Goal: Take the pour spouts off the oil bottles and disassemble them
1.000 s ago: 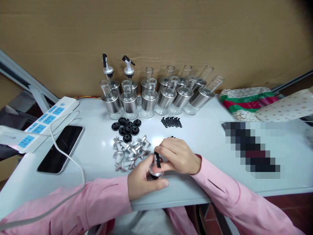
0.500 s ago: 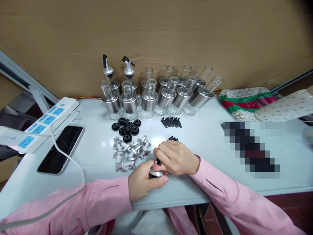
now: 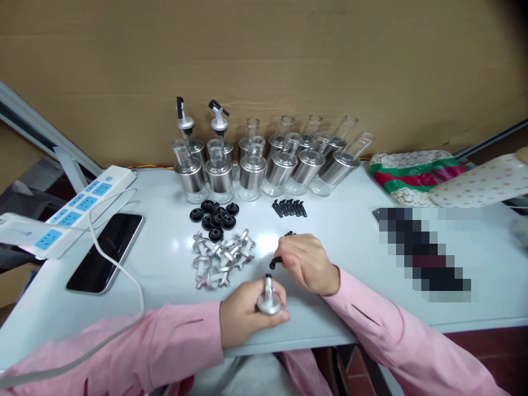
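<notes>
My left hand point(image 3: 241, 313) is closed around a silver pourer spout point(image 3: 269, 303). Its round cap faces up, and a small black piece sits at the tip of its stem. Just above and to the right, my right hand point(image 3: 310, 265) pinches a small black lever point(image 3: 275, 263), which is apart from the spout. Left of my hands lies a pile of silver spouts point(image 3: 223, 256), with black ringed stoppers point(image 3: 216, 220) behind it. A row of black levers point(image 3: 290, 208) lies beyond my right hand. Small black pieces point(image 3: 290, 233) are partly hidden behind that hand.
Several glass bottles with steel sleeves point(image 3: 252, 175) stand along the cardboard back wall point(image 3: 264, 55); two carry finished-looking pourers point(image 3: 219, 122). On the left are a power strip point(image 3: 78, 212), a phone point(image 3: 105, 253) and a white cable point(image 3: 119, 267). A patterned bag point(image 3: 412, 176) lies right.
My right hand has moved right, away from the spout, with the black lever now visible in it. My left hand has lowered slightly, and the spout's stem and cap are uncovered.
</notes>
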A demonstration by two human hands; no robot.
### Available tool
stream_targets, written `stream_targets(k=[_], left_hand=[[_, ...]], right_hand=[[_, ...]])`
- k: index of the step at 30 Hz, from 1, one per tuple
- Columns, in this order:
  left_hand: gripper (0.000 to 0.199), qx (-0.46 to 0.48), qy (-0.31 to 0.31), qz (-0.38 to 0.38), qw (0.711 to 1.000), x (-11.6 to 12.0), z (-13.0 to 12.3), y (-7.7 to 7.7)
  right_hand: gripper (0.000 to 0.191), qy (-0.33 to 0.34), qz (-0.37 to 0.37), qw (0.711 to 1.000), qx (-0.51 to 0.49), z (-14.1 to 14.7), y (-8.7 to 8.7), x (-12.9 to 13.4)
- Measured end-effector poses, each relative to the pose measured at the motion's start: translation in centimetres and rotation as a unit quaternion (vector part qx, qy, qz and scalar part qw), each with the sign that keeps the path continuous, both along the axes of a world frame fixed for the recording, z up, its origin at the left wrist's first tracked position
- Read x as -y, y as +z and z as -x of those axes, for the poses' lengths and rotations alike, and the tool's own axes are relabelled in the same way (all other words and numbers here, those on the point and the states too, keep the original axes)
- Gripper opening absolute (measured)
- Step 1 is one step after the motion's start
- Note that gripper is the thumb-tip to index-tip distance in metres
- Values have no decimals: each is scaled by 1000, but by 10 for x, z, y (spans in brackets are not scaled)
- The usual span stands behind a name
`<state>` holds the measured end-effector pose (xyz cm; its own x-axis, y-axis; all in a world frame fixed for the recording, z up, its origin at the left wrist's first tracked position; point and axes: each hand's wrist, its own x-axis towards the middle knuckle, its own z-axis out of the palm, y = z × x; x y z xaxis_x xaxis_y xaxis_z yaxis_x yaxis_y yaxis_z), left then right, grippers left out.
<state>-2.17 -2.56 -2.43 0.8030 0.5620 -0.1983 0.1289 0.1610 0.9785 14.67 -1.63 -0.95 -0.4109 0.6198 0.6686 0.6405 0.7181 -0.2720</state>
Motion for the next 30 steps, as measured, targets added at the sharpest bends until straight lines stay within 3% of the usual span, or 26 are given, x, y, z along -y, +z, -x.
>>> stream_targets(k=[2,8,14,18,22,25,30], left_hand=[[22,-8,10,36,999,0,0,0],[22,-12,4,-11,1000,-2,1,-2],[21,-14,-1,4,1000,-2,2,0],[21,-10,-6,7,1000,-1,2,0],[22,-7,-6,25,1000,-1,1,0],[22,-6,-4,31,999,-1,1,0],[21,-5,-1,25,1000,0,2,-1]], right_hand=[[47,-7,15,1000,1,0,-1,-1],[27,-79,53,995,6,-3,-2,-6],[14,-205,69,976,-31,-32,5,-18],[17,-321,108,940,23,-72,2,-30],[26,-416,197,881,108,-99,-7,-36],[27,-421,242,861,149,-100,-9,-36],[28,-402,285,855,161,-93,-5,-34]])
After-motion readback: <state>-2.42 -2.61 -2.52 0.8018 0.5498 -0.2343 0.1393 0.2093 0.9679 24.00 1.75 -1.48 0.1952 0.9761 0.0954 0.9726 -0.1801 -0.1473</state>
